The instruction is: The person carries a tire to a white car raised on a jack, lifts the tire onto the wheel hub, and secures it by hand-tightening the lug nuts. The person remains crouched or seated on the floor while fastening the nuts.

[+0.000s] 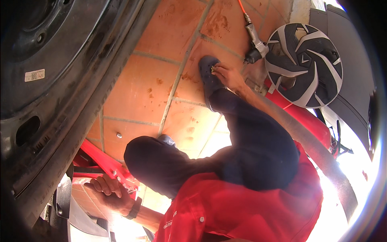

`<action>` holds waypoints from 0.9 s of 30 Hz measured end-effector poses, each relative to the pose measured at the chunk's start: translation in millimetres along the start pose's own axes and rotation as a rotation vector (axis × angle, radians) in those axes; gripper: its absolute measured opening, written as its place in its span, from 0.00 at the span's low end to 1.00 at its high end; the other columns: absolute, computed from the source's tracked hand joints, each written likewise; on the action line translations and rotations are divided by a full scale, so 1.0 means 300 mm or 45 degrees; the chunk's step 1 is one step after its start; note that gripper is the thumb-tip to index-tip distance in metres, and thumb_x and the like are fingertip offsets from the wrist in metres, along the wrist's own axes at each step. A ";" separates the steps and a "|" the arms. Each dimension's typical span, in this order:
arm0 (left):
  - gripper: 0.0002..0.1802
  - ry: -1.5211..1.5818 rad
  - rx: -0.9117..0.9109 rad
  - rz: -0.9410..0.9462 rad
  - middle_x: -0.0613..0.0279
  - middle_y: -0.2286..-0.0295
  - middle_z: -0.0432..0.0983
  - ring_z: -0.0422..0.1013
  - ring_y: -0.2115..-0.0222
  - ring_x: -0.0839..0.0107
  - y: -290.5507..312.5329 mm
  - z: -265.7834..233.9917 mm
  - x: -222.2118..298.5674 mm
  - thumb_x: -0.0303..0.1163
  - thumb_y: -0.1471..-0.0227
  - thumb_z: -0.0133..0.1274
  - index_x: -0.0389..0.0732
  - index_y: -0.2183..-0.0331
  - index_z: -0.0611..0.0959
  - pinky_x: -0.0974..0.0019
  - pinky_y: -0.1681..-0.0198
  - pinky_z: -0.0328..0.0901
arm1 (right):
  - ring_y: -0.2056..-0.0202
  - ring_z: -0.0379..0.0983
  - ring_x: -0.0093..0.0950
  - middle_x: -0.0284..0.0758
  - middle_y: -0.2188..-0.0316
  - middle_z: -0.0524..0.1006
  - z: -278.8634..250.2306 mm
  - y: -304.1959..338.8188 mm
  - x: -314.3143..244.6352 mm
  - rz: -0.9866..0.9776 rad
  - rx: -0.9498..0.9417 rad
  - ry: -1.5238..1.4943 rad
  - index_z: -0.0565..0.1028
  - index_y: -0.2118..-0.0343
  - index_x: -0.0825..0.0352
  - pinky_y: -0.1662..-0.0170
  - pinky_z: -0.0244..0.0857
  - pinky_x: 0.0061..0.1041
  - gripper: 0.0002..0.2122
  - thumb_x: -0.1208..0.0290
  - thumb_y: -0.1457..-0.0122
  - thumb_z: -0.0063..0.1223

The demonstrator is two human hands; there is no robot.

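Note:
My right hand reaches down beside my dark clog, thumb and fingers pinched together at its toe. A small yellowish thing shows at the fingertips, too small to name. Lower left, my left hand hovers near the red floor jack, its fingers loosely bent and apart, with nothing seen in them. A dark band circles that wrist. Between the jack and the tyre side, a small metal nut lies on the tiled floor.
A large dark wheel fills the left side. An impact wrench with an orange air hose lies at the top, beside a black and silver wheel cover. Something red is behind my right forearm. Strong glare washes out the lower right.

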State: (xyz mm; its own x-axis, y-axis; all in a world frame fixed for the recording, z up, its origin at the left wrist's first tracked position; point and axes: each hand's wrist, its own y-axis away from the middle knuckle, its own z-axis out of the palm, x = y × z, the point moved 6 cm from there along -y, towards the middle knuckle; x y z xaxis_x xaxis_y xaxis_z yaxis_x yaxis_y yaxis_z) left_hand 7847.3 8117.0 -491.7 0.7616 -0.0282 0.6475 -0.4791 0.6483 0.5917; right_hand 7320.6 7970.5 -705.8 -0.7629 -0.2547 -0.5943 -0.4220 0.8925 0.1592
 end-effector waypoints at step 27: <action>0.31 -0.521 0.306 -0.059 0.72 0.85 0.47 0.49 0.86 0.77 0.009 -0.234 0.019 0.53 0.20 0.41 0.50 0.77 0.64 0.71 0.84 0.46 | 0.68 0.82 0.53 0.54 0.72 0.83 0.035 -0.038 0.009 0.803 0.145 -0.087 0.86 0.64 0.77 0.61 0.73 0.44 0.17 0.62 0.36 0.69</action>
State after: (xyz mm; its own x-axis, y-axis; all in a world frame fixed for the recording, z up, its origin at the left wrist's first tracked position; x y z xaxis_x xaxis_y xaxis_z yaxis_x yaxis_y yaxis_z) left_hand 7880.9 8171.9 -520.0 0.5730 -0.3817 0.7252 -0.5728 0.4463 0.6876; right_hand 7328.6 7963.5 -717.5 -0.8128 0.3527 -0.4636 0.1548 0.8980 0.4118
